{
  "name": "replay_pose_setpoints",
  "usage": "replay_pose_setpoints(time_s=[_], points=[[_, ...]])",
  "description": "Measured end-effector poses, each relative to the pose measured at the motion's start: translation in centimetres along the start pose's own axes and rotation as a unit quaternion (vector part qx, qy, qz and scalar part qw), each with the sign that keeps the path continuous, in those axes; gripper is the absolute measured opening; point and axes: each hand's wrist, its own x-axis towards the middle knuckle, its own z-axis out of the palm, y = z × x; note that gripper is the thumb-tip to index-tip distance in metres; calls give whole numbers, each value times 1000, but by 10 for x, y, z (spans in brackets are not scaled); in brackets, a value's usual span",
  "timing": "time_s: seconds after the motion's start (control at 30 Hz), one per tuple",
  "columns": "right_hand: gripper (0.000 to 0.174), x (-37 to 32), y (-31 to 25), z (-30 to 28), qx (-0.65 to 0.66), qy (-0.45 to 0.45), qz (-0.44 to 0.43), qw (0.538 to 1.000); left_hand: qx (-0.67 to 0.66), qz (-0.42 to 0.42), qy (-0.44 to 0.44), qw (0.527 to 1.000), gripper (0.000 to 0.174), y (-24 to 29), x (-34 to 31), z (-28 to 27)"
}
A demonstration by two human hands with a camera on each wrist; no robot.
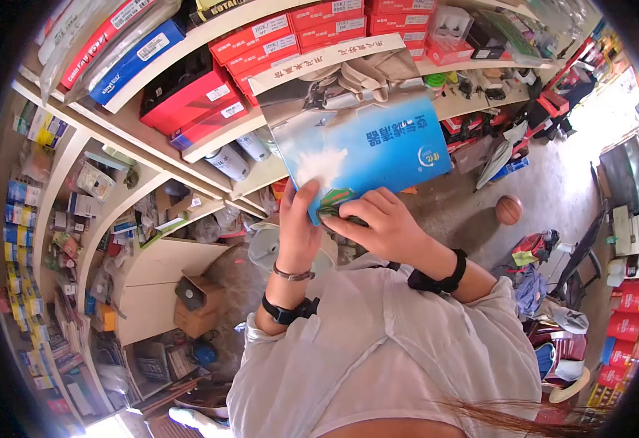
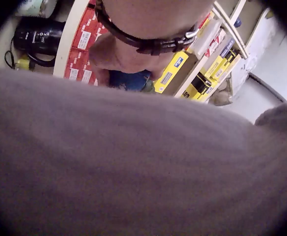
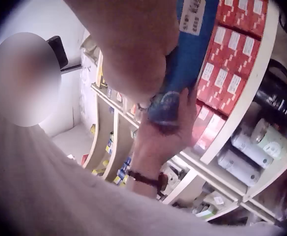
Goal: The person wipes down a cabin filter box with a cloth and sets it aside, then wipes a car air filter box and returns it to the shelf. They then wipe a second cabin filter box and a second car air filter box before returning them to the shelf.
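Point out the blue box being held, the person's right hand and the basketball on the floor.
Blue box point(image 1: 354, 135): head view, middle of its printed face.
Right hand point(image 1: 388, 220): head view, back of the hand.
Basketball point(image 1: 509, 209): head view, middle of its visible side.

Cream shelves point(image 1: 79, 120) line the top and left of the head view, crowded with packages, including stacked red boxes point(image 1: 265, 47) at upper centre. Grey floor point(image 1: 465, 233) stretches right of centre, a basketball point(image 1: 509, 209) resting on it. Bright light point(image 1: 615, 117) floods the upper right. A pale wall point(image 2: 284, 64) shows at the left wrist view's upper right.
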Motion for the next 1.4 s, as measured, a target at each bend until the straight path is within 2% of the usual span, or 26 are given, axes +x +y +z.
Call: replay_pose_setpoints(time_s=[0.13,0.23,0.43,0.5,0.63,0.73,0.87,0.93,1.07,1.13,1.17,1.2,1.23,1.27,1.3,1.33,1.37,1.4], points=[[36,-10,11,-14,-4,-3,9,1000,15,16,13,1000,45,0,-6,0],[35,-10,10,-18,-9,-5,20,1000,5,-7,12,1000,44,1,-5,-3],[34,7,-1,-15,12,-9,-26,1000,14,-11,-7,1000,47,7,-10,10],[34,0,12,-23,10,-1,-41,999,37,26,11,999,49,6,-13,14],[36,-6,31,-35,9,-24,-36,999,61,39,22,997,45,2,-10,15],[35,1,34,-29,38,-26,-65,997,6,42,54,998,51,-12,-5,25],[35,-3,64,-46,77,-43,-87,992,3,43,83,996,51,-19,-2,50],[35,-15,88,-60,77,-46,-80,993,66,78,77,992,43,-25,1,62],[35,-18,106,-63,84,-42,-86,992,33,70,121,990,42,-40,9,79],[33,-14,106,-59,101,-51,-96,989,227,198,25,953,48,-51,12,77],[33,-14,110,-61,107,-56,-92,988,226,192,31,955,48,-52,12,82],[34,-13,115,-63,120,-60,-109,985,295,195,62,933,50,-50,10,91],[34,-12,121,-64,135,-63,-126,981,363,197,94,906,56,-49,9,96],[35,-14,130,-68,144,-68,-128,979,494,256,93,826,47,-54,8,92],[35,-18,139,-73,152,-71,-130,977,495,253,101,825,47,-54,9,96],[35,-23,147,-78,141,-68,-117,981,266,174,120,941,42,-53,11,101],[35,-24,154,-80,127,-63,-107,984,15,89,127,988,37,-52,14,105],[33,-25,157,-78,125,-52,-110,985,14,94,132,987,37,-55,17,106]])
